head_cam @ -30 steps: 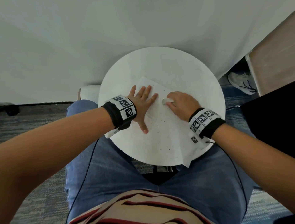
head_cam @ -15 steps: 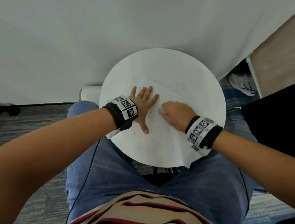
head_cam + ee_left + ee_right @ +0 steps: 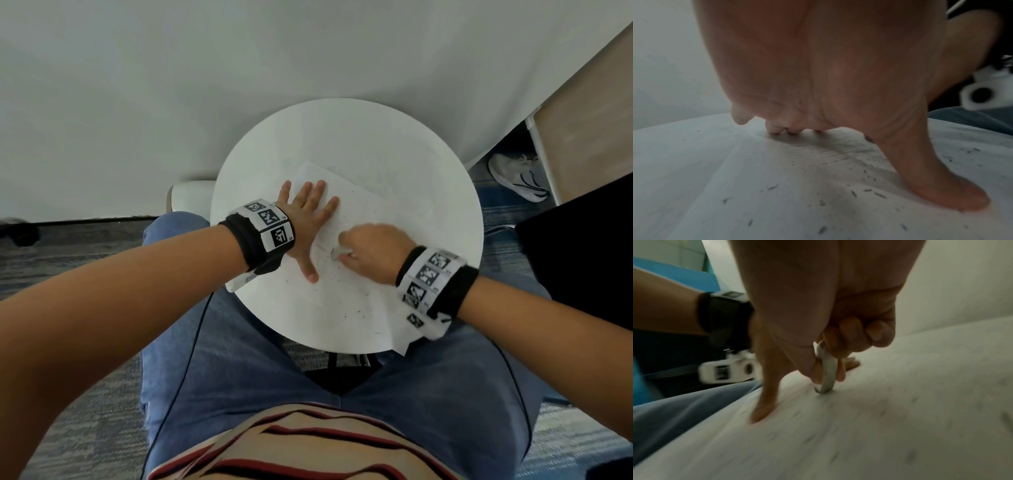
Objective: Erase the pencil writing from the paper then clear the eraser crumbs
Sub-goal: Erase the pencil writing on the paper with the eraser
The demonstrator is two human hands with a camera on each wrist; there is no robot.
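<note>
Paper: a white sheet of paper [image 3: 356,274] lies at an angle on the round white tabletop [image 3: 359,137]; its near corner hangs past the near rim, above the person's lap.

Left hand: the left hand [image 3: 305,222] lies flat on the sheet's left part, fingers straight and spread, thumb pointing back toward the person. Nothing is in it (it only presses the sheet down); the left wrist view shows the fingertips and thumb touching the paper.

Right hand: the right hand [image 3: 373,250] is curled round a small pale eraser [image 3: 827,374], which sits pinched between thumb and fingers. In the right wrist view the eraser's lower end touches the sheet, just beside the left thumb.

Eraser in the head view: only a pale bit of it shows at the front of the right hand [image 3: 340,254].

Crumbs: dark eraser crumbs [image 3: 867,190] are strewn over the sheet, thickest between the two hands and toward the near edge.

Pencil marks: faint grey streaks [image 3: 830,155] show under the left palm (too blurred to read).

Wrists: each carries a black band with printed square markers.

Floor: a light shoe [image 3: 517,178] lies on it at the right, well apart from the tabletop.
</note>
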